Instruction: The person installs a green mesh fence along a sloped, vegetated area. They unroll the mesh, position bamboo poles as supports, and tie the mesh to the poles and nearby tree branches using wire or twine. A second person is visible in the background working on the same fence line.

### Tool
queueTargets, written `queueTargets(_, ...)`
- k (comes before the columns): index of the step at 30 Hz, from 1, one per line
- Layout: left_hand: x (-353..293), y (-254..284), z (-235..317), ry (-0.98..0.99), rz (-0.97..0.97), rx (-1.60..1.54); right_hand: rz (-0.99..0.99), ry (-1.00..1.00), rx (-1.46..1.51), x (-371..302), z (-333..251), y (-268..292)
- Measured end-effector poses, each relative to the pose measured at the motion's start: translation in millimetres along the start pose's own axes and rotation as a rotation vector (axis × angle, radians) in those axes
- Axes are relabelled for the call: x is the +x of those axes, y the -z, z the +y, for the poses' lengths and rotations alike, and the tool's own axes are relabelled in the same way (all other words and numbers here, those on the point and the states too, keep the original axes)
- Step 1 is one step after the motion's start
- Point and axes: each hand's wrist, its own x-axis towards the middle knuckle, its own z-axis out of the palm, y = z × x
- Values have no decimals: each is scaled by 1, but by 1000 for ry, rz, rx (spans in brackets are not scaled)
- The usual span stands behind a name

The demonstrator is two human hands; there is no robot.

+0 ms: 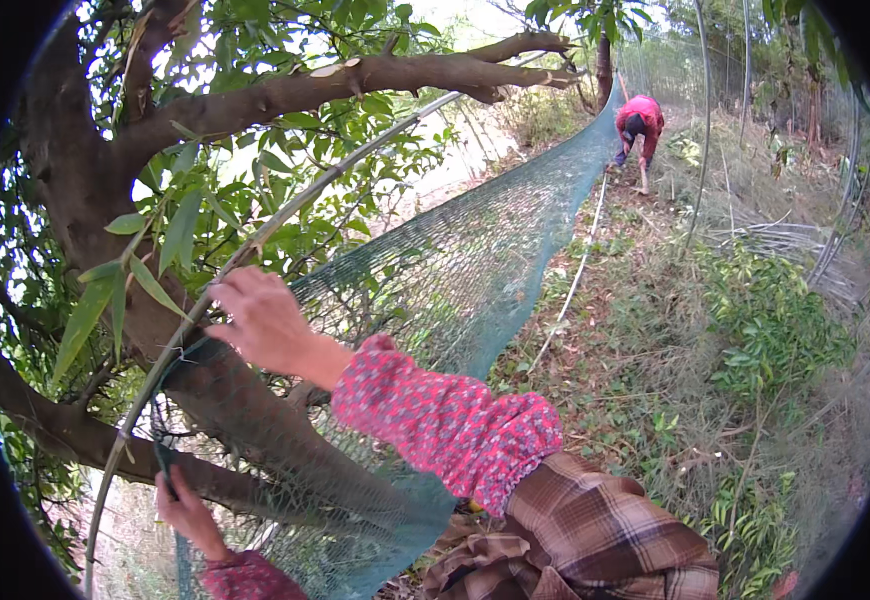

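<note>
A green mesh net (pixel 425 265) stretches from beside me up to the far right. My left hand (pixel 190 512) is low at the left, its fingers closed on the net's dark, bunched edge. Above it my right hand (pixel 267 328) reaches across with thumb and fingers apart, and nothing shows in its grasp. Its fingertips are at a thin bamboo pole (pixel 295 207), which slants up past the net's near corner; whether they touch it I cannot tell. A short pale tie (pixel 187 350) shows where the net's corner meets the pole.
A thick tree trunk (pixel 85 200) with heavy branches stands behind the net at the left. Bamboo leaves (pixel 180 230) hang by the pole. Farther up the slope, a person in red (pixel 639 118) bends over a tool. A pale pole (pixel 577 275) lies among leaves; shrubs (pixel 770 320) grow right.
</note>
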Motion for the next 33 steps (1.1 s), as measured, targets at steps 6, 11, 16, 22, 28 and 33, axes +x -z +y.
queueTargets(6,2,1,-12,-64,-54,10,-496,-161,68,-58,61,20)
queueTargets(11,-2,-5,0,24,99,114,-346,-104,196,-72,87,-6)
queueTargets(16,11,4,16,-96,182,218,-374,0,238,-34,103,4)
queueTargets(22,25,-12,90,-217,372,280,-293,42,484,18,46,26)
queueTargets(28,12,-41,157,-314,301,139,-398,30,448,53,4,27)
queueTargets(33,17,-80,173,-105,200,-125,-517,205,311,73,-4,3)
